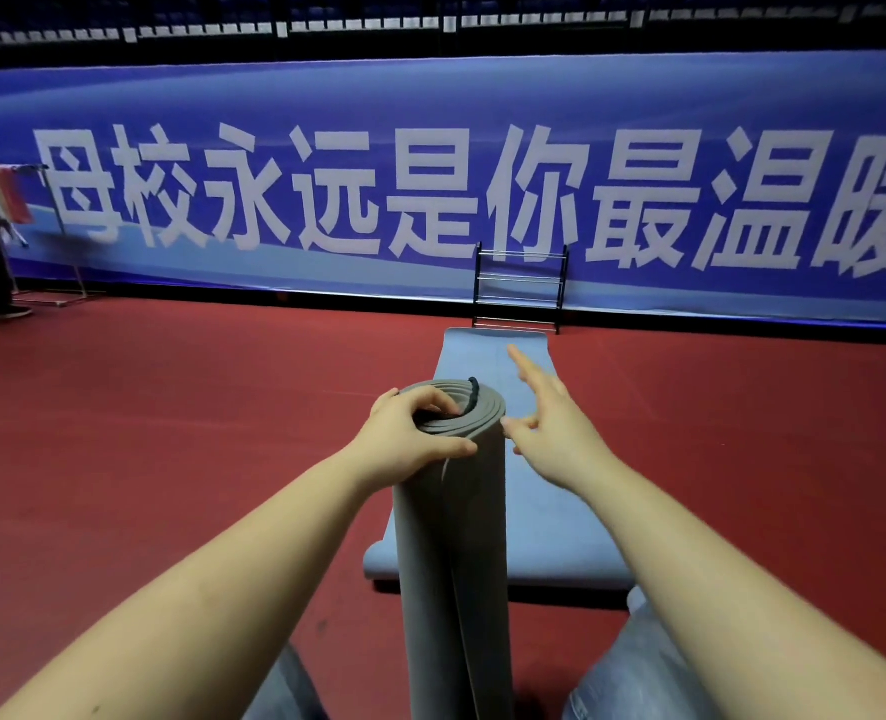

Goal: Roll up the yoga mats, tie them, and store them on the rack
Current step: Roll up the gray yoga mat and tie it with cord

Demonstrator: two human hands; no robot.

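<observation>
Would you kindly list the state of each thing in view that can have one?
grey yoga mat: rolled up, standing on end, no tie visible around it.
blue yoga mat: unrolled, flat on the floor.
rack: upright by the banner, shelves bare.
left hand: grips the grey roll's top end.
right hand: open, beside the roll's top.

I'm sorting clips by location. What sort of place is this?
Probably an indoor sports hall or arena. A red sports floor runs to a long blue banner with dark stands above, and a flat mat lies before a rack while the left hand holds a rolled mat.
</observation>
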